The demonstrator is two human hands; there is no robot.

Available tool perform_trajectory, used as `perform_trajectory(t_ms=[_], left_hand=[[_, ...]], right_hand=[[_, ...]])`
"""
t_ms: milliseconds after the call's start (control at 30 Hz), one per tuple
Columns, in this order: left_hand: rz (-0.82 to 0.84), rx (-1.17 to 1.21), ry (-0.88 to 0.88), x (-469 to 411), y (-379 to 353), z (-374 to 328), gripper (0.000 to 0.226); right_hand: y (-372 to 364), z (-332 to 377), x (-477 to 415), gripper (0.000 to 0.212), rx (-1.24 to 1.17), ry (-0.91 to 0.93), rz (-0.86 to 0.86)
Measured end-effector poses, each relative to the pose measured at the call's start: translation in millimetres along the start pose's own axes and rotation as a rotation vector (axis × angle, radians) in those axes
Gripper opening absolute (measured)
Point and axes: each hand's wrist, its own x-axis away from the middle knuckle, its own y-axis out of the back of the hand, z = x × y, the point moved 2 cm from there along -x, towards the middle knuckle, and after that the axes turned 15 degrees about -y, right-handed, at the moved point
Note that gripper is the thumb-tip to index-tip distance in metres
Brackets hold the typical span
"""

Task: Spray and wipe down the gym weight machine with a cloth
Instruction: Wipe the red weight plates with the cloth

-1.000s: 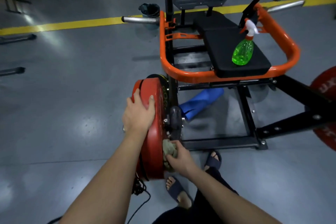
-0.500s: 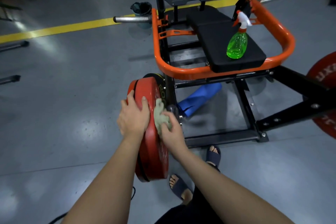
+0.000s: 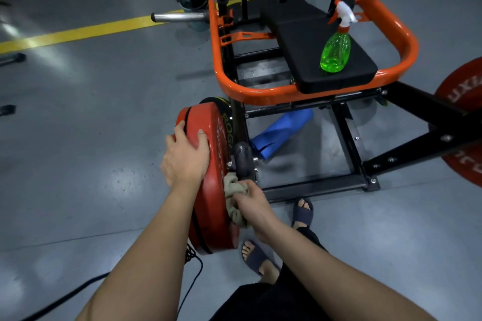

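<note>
Directly before me: weight plate (image 3: 208, 177) on machine's left side. My left hand (image 3: 186, 159) curled over plate's outer rim; my right hand (image 3: 254, 203) holds cloth (image 3: 233, 198) against inner face, below hub. Spray bottle (image 3: 335, 52) upright on seat pad (image 3: 300, 31), ahead right. Rolled mat (image 3: 281, 130) on floor under seat pad. Bucket (image 3: 194, 2) behind machine, left. Second plate (image 3: 461, 91) far right.

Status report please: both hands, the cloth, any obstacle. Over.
Left hand grips rim of round red weight plate. Right hand holds crumpled beige cloth against plate face. Green plastic spray bottle stands on black padded seat. Black hub just above cloth.
</note>
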Motion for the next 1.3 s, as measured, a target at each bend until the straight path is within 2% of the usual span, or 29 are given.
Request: perform_trajectory(t_ms=[100, 267, 367, 500, 600, 733, 867, 933, 1033, 1133, 1300], left_hand=[[0.001, 0.005, -0.002, 0, 0, 0, 0.061], [-0.012, 0.014, -0.007, 6, 0, 0, 0.060], [-0.025, 0.020, -0.003, 9, -1, 1, 0.060], [-0.020, 0.019, 0.001, 9, -2, 3, 0.060], [-0.014, 0.027, 0.007, 6, -2, 3, 0.060], [0.008, 0.024, 0.002, 3, 2, -1, 0.062], [0.022, 0.019, 0.005, 0, 2, -1, 0.063], [0.022, 0.008, 0.009, 0, 1, -1, 0.063], [0.020, -0.004, 0.004, 2, 1, -2, 0.062], [0.011, -0.017, 0.010, 2, 2, -5, 0.061], [0.007, -0.029, 0.020, -1, 0, -3, 0.061]], right_hand=[[4, -5, 6, 0.031, 0.012, 0.079, -0.016], [-7, -28, 3, 0.034, 0.013, 0.065, -0.001], [-8, 0, 9, 0.041, -0.041, 0.249, -0.068], [-20, 83, 2, 0.048, -0.080, 0.501, -0.009], [-23, 126, -25, 0.046, 0.070, 0.389, -0.036], [-18, 128, -46, 0.040, 0.252, 0.163, -0.070], [-18, 86, -20, 0.027, 0.159, 0.205, -0.118], [-12, 59, -3, 0.021, 0.165, 0.175, -0.087], [-8, 62, 1, 0.033, 0.200, 0.181, -0.039], [-13, 109, -24, 0.039, 0.209, 0.252, -0.060], [-18, 162, -101, 0.054, 0.202, 0.154, 0.002]])
